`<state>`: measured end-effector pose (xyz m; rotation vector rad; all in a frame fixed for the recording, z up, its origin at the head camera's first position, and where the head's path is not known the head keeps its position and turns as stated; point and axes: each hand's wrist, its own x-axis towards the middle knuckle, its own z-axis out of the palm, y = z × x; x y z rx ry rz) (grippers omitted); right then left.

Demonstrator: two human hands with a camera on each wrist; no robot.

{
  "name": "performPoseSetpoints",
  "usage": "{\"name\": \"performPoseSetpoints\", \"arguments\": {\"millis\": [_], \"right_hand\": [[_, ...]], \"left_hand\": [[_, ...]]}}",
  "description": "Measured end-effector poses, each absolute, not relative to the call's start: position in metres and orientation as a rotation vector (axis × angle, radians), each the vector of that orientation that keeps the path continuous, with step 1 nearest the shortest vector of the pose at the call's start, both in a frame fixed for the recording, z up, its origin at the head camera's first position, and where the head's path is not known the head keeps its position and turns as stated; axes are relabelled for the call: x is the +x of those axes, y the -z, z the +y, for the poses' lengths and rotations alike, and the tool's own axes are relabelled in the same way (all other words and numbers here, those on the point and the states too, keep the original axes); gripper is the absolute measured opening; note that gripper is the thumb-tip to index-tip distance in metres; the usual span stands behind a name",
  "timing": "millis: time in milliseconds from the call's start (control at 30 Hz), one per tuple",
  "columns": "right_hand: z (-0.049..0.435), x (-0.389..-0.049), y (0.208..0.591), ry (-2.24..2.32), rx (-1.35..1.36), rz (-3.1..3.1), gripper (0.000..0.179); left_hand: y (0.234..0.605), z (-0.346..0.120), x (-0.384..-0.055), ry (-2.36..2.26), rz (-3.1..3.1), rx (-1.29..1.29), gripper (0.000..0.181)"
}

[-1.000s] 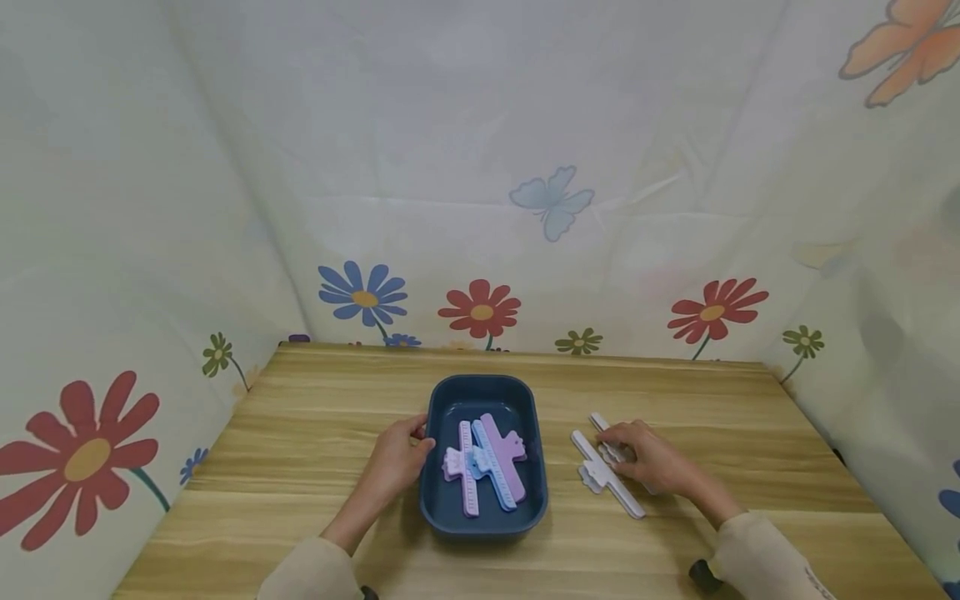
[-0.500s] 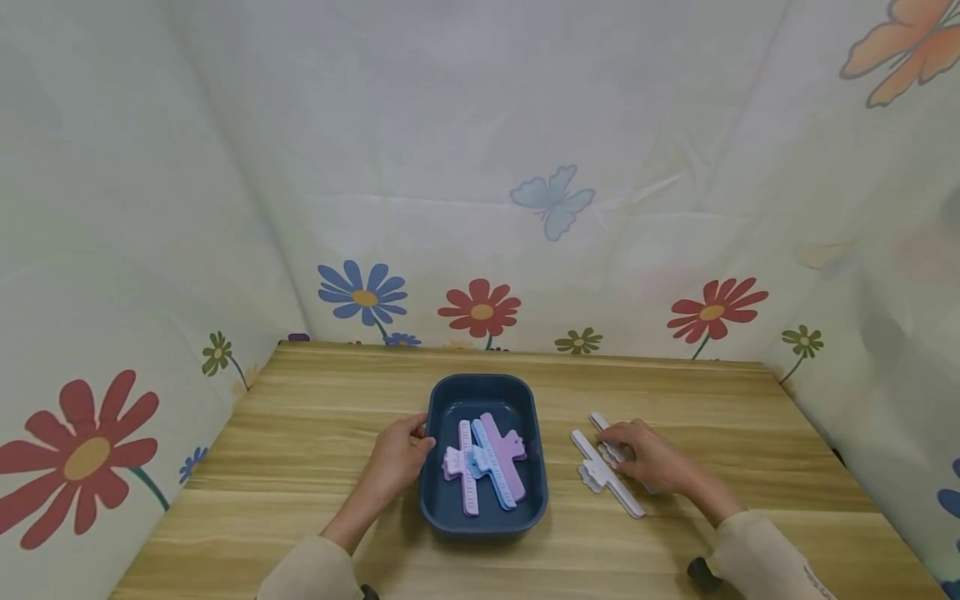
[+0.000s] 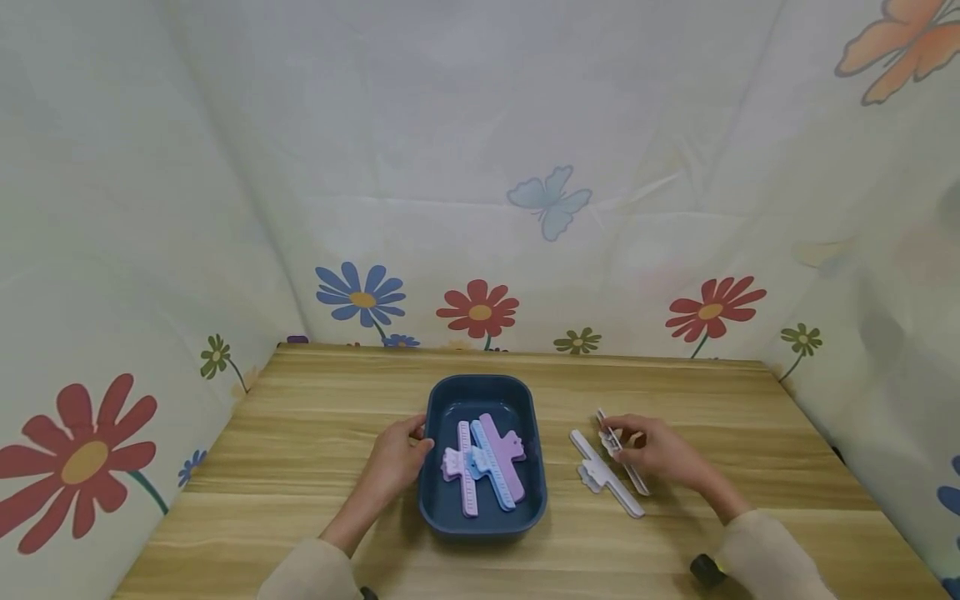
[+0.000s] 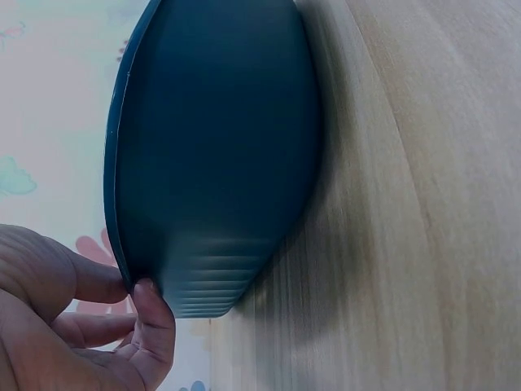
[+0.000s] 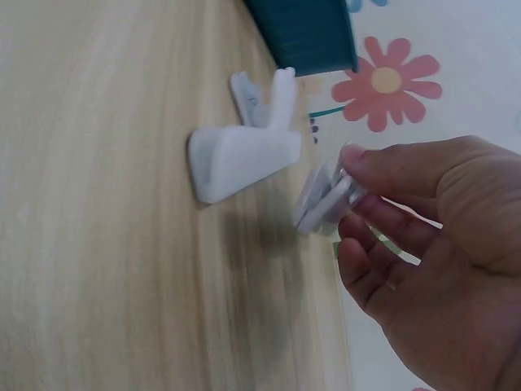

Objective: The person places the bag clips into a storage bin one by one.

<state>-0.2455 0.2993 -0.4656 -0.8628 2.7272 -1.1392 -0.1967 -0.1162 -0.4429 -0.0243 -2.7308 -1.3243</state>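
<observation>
A dark blue plastic tub (image 3: 483, 526) stands on the table. My left hand (image 3: 396, 452) pinches its left rim between thumb and fingers, as the left wrist view shows. Inside lie a pink clip (image 3: 469, 498), a blue clip (image 3: 498, 481) and a purple clip (image 3: 492, 429), each a long bar with a scalloped handle. To the right of the tub, my right hand (image 3: 663, 454) pinches a white clip (image 5: 321, 204), tilted and raised slightly from the wood. A second white clip (image 3: 621, 493) lies flat beside it, between that hand and the tub.
The wood-grain table (image 3: 337, 367) ends at the back against a floral-print curtain (image 3: 420, 225). The same curtain closes in the left and right sides. A small dark object (image 3: 707, 570) shows beside the right sleeve.
My right hand has lifted and tilted the farther white clip, which lay flat on the table before. The left hand has stayed at the tub's rim.
</observation>
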Motion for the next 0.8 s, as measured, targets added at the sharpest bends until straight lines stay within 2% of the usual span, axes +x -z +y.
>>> {"name": "performPoseSetpoints", "arguments": {"millis": [300, 800], "right_hand": [[0.306, -0.239, 0.450, 1.458, -0.672, 2.556, 0.051], [0.305, -0.231, 0.415, 1.595, -0.579, 2.518, 0.053]], "left_hand": [[0.442, -0.116, -0.196, 1.326, -2.734, -0.021, 0.038], [0.443, -0.116, -0.196, 1.332, -2.732, -0.021, 0.038]]}}
